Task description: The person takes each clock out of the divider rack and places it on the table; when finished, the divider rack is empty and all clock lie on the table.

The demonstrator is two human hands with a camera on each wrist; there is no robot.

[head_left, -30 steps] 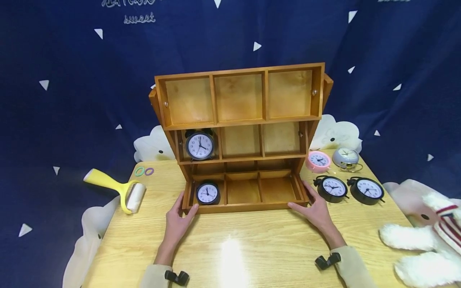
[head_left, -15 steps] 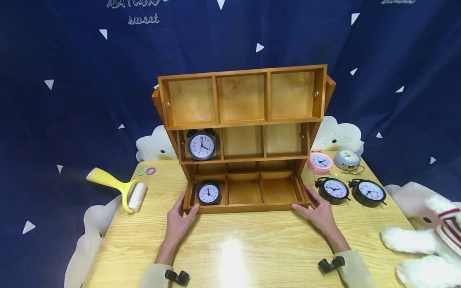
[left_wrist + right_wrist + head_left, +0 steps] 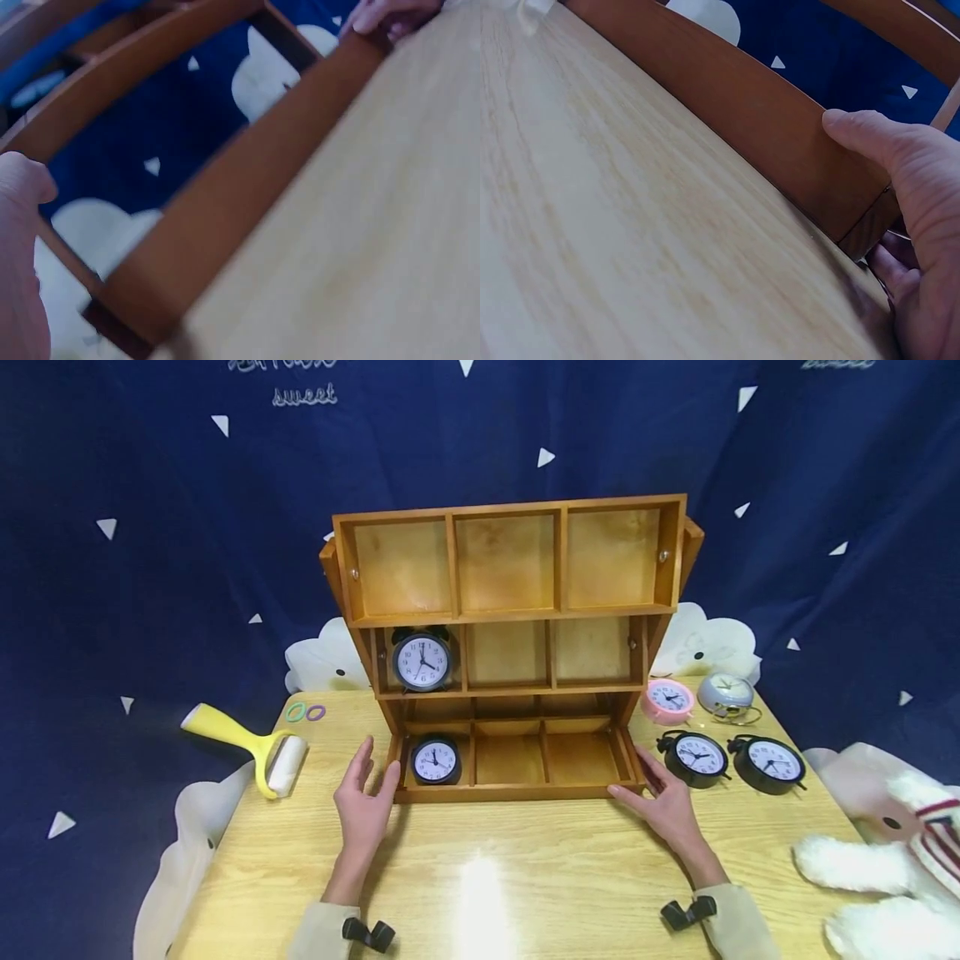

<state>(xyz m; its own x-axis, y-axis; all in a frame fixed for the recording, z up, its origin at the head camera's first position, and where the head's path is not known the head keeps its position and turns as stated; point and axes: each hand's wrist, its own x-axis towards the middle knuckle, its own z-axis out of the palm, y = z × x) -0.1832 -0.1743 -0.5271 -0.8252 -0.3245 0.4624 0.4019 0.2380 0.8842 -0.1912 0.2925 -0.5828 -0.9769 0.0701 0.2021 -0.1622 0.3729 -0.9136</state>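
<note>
"Where did the wooden shelf [image 3: 510, 691] stand?"

"On the table [image 3: 555, 868], well in from its left and right edges; from the front board [image 3: 502, 793], a broad stretch of table ran back between the forearms [image 3: 352, 864]; past the left hand [image 3: 363, 802], a strip of wood reached to the yellow roller [image 3: 258, 746]; a black clock [image 3: 697, 758] sat near the right hand [image 3: 669, 810], so room there was tighter."

"And the grip?"

"The left hand was spread, thumb apart from fingers, just beside the shelf's left front corner; I couldn't tell whether it touched; the right hand pinched the right front corner, thumb on the front board, fingers round the end."

"What of the surface and the room?"

"Pale grained wood, a bright glare [image 3: 480, 902] near the front; a pink clock [image 3: 668, 701] and a silver clock [image 3: 726, 693] sat toward the far right; a dark blue curtain [image 3: 480, 435] with white triangles hung behind."
</note>
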